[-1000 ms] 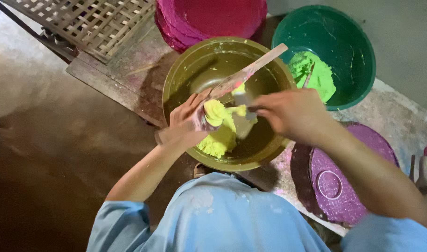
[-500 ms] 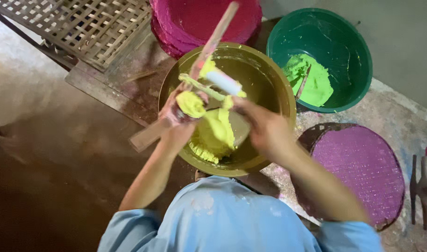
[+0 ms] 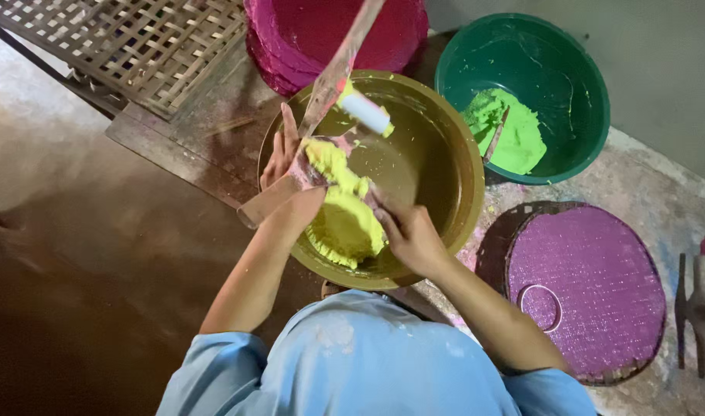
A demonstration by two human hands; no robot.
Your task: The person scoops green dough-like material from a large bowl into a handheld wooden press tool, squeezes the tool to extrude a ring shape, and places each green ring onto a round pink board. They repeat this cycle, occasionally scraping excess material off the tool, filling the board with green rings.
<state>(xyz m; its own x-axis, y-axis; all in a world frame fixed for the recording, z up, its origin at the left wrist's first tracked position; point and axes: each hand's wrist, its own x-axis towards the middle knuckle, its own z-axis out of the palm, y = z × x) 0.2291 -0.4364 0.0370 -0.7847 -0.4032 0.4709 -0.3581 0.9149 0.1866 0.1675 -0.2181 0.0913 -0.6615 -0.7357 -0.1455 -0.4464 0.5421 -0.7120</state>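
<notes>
Clerk: Left hand (image 3: 287,166), entry?

Keeper: Fingers long, barely bent, laid along a wooden slat (image 3: 341,65) pinned across the palm. Slat tilted from 7 to 1 o'clock over the olive basin (image 3: 460,154), probably so that scrapings fall back inside.

Clerk: Right hand (image 3: 406,231)?

Keeper: At 5 o'clock inside the basin, fingers curled into the yellow paste (image 3: 345,223). Cannot tell whether closed on anything; fingertips buried.

Clerk: Paste, location?

Keeper: Heaped against the near wall of the basin, 6 to 7 o'clock, touching both hands; a smear up the slat. Small white cylinder (image 3: 365,113), yellow-daubed, at 12 o'clock beside the slat; no visible support.

Clerk: Surroundings?

Keeper: Green basin (image 3: 591,77) at 2 o'clock, just beside, with green powder (image 3: 514,139) banked to one side, within reach of the right arm. Stack of magenta woven trays (image 3: 383,31) at 12 o'clock. Round purple woven mat (image 3: 591,285) at 4 o'clock, flat on the floor. Bamboo lattice rack (image 3: 137,46) at 10 o'clock, well apart.
</notes>
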